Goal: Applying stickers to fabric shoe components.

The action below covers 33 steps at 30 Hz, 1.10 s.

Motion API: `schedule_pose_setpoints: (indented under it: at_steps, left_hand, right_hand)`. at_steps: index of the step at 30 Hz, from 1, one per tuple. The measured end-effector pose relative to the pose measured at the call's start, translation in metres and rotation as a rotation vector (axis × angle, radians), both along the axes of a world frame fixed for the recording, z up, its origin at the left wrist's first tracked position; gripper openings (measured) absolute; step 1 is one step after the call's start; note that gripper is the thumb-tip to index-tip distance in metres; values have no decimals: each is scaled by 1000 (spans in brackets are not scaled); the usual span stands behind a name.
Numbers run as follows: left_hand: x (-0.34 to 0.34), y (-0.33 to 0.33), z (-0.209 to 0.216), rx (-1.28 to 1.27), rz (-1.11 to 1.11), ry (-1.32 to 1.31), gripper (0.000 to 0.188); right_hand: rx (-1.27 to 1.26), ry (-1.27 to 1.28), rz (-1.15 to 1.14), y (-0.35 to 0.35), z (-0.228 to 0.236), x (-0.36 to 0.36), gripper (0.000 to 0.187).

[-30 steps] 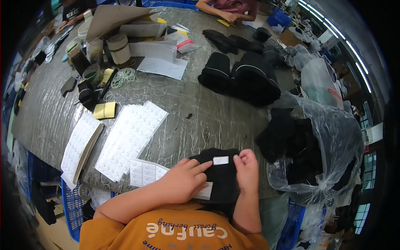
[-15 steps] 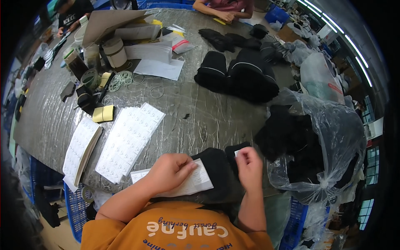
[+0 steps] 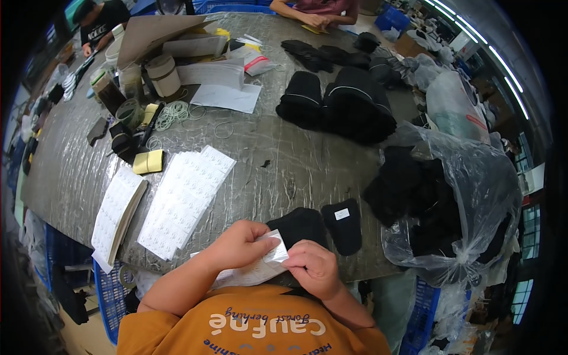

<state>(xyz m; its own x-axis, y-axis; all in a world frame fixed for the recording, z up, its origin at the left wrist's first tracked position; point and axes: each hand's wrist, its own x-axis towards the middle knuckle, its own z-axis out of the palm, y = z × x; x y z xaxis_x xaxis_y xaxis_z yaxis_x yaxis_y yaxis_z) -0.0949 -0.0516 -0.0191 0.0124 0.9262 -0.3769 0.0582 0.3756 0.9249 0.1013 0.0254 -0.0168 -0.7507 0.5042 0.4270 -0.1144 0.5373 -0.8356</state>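
Note:
My left hand (image 3: 241, 242) is closed on a white sheet of stickers (image 3: 251, 274), its thumb lying across the front near a raised corner. At that sheet's right edge, the fingers of my right hand (image 3: 313, 269) are pinched together. Whether a single sticker is between them is too small to tell. Just beyond my hands lie black fabric pieces (image 3: 299, 223), partly covered by the sheet and fingers. To their right, a separate black fabric piece (image 3: 344, 236) lies flat with a small white sticker (image 3: 342, 214) near its far end.
Left of me are more sticker sheets (image 3: 186, 201) and a thick stack of sheets (image 3: 118, 213). Jars (image 3: 163, 76) and rubber bands (image 3: 173, 115) stand farther back. Black bundles (image 3: 358, 106) lie ahead; a clear plastic bag (image 3: 485, 195) of black pieces sits right. Two people work across the table.
My right hand has left the separate black piece, where a white sticker now shows, and moved left to the sheet's edge. My left hand still holds the sheet, its corner now raised.

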Motion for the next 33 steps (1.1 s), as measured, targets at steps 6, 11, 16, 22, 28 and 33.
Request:
schedule_pose_setpoints:
  at_steps: [6,11,16,22,28,33]
  left_hand:
    - [5,-7,0,334,-58,665,24]
    - [12,-16,-15,677,-370,574,13]
    - [17,-24,-18,670,-380,595,14]
    - [11,-36,-1,572,-492,636,15]
    - [10,-37,0,770,-331,701,19]
    - [14,-38,-5,748,-355,726,21]
  right_hand:
    - [-305,181,-158,-2,-11,18,32]
    - [-583,-153,-372,27,-29,27,69]
    - [-618,-201,-234,18,-38,16,77]
    - [-451,-226,-271,19,-37,15,73]
    - [-145,-164,-477,26,-15,15,45]
    - [-540,-173,-368,16,-11,2,12]
